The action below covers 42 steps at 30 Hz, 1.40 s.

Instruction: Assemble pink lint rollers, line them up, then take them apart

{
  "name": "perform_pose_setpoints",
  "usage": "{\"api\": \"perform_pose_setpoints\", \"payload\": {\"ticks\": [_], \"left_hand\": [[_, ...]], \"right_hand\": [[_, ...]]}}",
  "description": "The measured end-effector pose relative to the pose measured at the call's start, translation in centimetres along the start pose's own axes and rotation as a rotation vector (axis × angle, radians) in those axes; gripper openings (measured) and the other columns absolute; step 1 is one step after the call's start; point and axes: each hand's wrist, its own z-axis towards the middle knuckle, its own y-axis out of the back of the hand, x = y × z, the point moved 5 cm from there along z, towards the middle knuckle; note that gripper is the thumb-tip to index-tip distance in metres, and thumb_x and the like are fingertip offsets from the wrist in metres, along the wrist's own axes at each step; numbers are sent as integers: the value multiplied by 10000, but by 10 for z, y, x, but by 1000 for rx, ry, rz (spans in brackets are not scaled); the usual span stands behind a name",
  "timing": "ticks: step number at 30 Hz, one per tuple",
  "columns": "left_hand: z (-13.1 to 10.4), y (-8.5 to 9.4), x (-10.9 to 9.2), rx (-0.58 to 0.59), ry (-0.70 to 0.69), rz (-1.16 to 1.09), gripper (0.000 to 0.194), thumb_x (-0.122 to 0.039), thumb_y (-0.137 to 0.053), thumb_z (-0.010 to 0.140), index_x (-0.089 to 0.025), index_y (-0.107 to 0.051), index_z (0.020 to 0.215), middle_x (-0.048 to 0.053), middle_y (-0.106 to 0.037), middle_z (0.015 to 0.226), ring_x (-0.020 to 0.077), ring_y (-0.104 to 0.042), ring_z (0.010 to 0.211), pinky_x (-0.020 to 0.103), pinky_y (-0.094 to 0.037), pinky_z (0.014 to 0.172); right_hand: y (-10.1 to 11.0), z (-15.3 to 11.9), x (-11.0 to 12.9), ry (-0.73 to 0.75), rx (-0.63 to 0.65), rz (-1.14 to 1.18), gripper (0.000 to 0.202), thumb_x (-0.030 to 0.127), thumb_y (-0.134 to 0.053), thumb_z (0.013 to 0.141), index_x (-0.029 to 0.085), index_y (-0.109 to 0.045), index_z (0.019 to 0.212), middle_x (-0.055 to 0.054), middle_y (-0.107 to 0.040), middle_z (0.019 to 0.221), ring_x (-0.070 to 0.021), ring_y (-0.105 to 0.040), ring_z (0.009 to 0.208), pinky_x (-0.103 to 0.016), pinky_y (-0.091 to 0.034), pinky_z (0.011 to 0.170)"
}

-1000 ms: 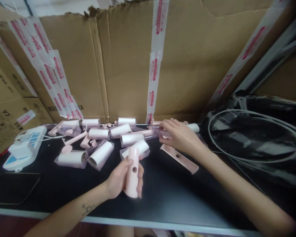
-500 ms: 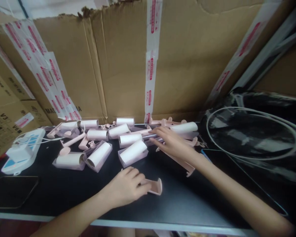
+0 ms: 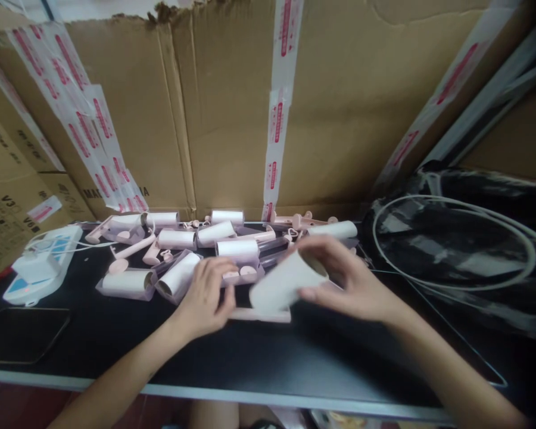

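Observation:
A white roll (image 3: 281,286) with a hollow brown core is tilted above the table, and my right hand (image 3: 339,283) is closed around its upper end. My left hand (image 3: 205,301) has bent fingers at the left end of a pale pink plastic bracket (image 3: 261,314). The roll's lower end overlaps this bracket in view. Just behind, a shallow clear case (image 3: 245,275) holds small pink parts with round ends. More white rolls in clear cases, such as one roll (image 3: 181,275) beside my left hand, lie among pink plastic pieces.
A black table (image 3: 232,363) carries everything. On the left lie a phone (image 3: 24,335) and a white power strip (image 3: 49,265) with an adapter. Cardboard (image 3: 223,131) stands along the back. At right, a coiled white cable (image 3: 524,256) lies over dark plastic wrapping.
My right hand has lifted a white roll from its clear case and brought it towards the front. My left hand has moved back and left with the pink bracket, which has turned.

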Motion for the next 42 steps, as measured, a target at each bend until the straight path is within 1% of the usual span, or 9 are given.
{"api": "perform_pose_setpoints", "payload": {"ticks": [4,7,11,18,25,29,32,39,42], "left_hand": [[11,-15,27,280,103,34,341,-300,-510,872,-187,-461,1190,101,-562,1175,256,-489,1123,417,-419,943],[9,-28,37,417,121,92,341,-301,-558,848,-196,-509,1169,97,-537,1203,275,-460,1160,435,-427,946],[9,-27,41,368,218,69,104,-213,-536,838,-191,-630,877,90,-517,1148,259,-500,1109,410,-453,924],[9,22,17,131,203,0,74,-173,-540,813,-193,-610,810,87,-479,1224,252,-466,1174,422,-391,1004],[-39,11,-7,455,118,-229,92,-192,-532,854,-211,-570,937,98,-482,1272,240,-453,1211,416,-415,1000],[-39,-2,1,341,240,-381,815,-417,-752,670,-196,-277,1295,184,-359,1367,303,-380,1288,514,-362,1046],[-18,-2,10,249,317,-445,1123,-498,-805,545,-185,-119,1378,210,-257,1426,346,-295,1335,531,-312,1071],[13,-20,37,93,454,-665,557,-299,-637,782,-188,-354,1250,104,-526,1240,250,-509,1165,405,-400,1004],[6,-34,45,97,479,-713,439,-233,-649,758,-168,-413,1123,82,-584,1089,229,-550,1073,392,-426,966]], "right_hand": [[-42,-14,21,-26,388,22,464,411,-681,753,212,-526,1142,-56,-630,1040,-186,-609,897,-280,-485,777],[-58,-11,15,-108,413,-23,439,418,-576,833,198,-484,1202,-57,-622,1034,-182,-602,884,-288,-481,763],[-49,-9,-2,-210,449,-108,381,442,-516,855,198,-476,1145,-33,-593,913,-183,-585,791,-294,-485,694],[-17,-4,-26,-193,279,-323,414,443,-518,850,199,-473,1181,-65,-612,1021,-220,-598,886,-332,-477,781],[4,2,-28,-91,24,-275,434,456,-590,821,263,-480,1194,-57,-588,1168,-265,-573,1059,-390,-462,918],[1,10,2,24,-135,-149,530,418,-653,783,278,-421,1239,-68,-535,1196,-258,-553,1084,-383,-473,928],[-27,28,21,62,54,-124,465,400,-637,804,253,-437,1198,-58,-572,1091,-215,-589,971,-333,-516,820],[-49,43,37,365,180,-421,322,294,-569,857,194,-520,1159,-140,-492,1216,-259,-488,1121,-425,-447,910],[-70,31,31,444,480,-582,133,211,-587,835,200,-653,950,-112,-559,1168,-258,-518,1072,-421,-451,895]]}}
